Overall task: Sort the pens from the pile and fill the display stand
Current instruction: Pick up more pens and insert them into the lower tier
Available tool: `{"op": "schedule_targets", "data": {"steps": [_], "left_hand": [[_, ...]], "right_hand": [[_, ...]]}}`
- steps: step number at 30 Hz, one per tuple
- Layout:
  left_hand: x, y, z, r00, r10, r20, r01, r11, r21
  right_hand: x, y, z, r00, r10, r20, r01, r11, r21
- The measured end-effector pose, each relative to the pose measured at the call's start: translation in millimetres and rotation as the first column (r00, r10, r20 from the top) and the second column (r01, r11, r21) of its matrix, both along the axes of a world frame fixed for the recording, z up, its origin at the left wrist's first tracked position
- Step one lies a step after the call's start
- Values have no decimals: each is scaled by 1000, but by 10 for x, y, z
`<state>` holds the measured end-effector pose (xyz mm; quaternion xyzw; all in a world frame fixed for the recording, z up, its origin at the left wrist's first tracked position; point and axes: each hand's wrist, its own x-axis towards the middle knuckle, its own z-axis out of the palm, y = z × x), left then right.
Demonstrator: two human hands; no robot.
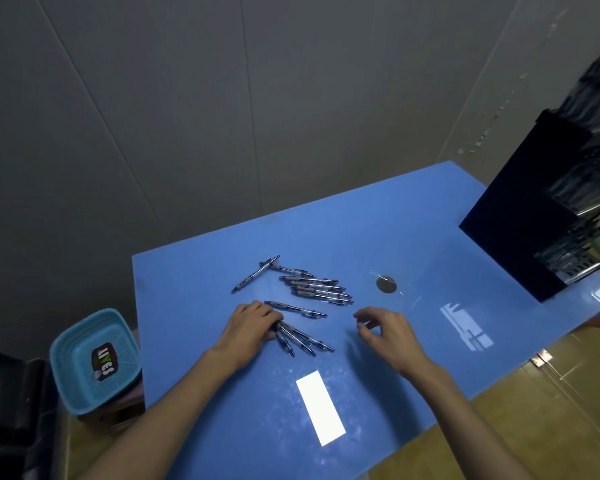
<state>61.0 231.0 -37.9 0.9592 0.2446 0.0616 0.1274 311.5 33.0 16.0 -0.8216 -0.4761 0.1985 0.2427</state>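
Under left hand [248, 329]: four pens [300, 339].

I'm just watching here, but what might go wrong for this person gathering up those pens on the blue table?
The left hand holds several dark clicker pens that fan out loosely, so one could slip free when lifted. The black tiered display stand sits far off at the table's right edge, so a long carry may drop pens. The remaining pile of dark pens lies crossed, so grabbing one could scatter others across the glossy blue tabletop.
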Motion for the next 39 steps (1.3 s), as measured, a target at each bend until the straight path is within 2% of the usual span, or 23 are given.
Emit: {"op": "schedule_targets", "data": {"steps": [8,13,17,24,32,39], "left_hand": [[372,-271,-15,994,102,28,-101,995,-17],[550,-229,80,988,68,-140,-73,997,-32],[558,-205,81,978,50,-203,-55,998,-17],[611,-242,98,982,44,-186,-60,995,-84],[714,-158,147,979,5,-206,-6,1000,-6],[698,-73,169,985,-28,-170,16,997,-70]], "right_hand": [[133,-79,15,1000,-12,3,12,1000,2],[228,-132,23,1000,-27,0,27,1000,3],[270,-151,38,999,-33,-6,33,999,9],[321,-236,16,999,-40,-6,40,999,0],[389,-325,16,998,-62,15,62,998,18],[349,-285,30,999,-51,10,51,998,20]]}}
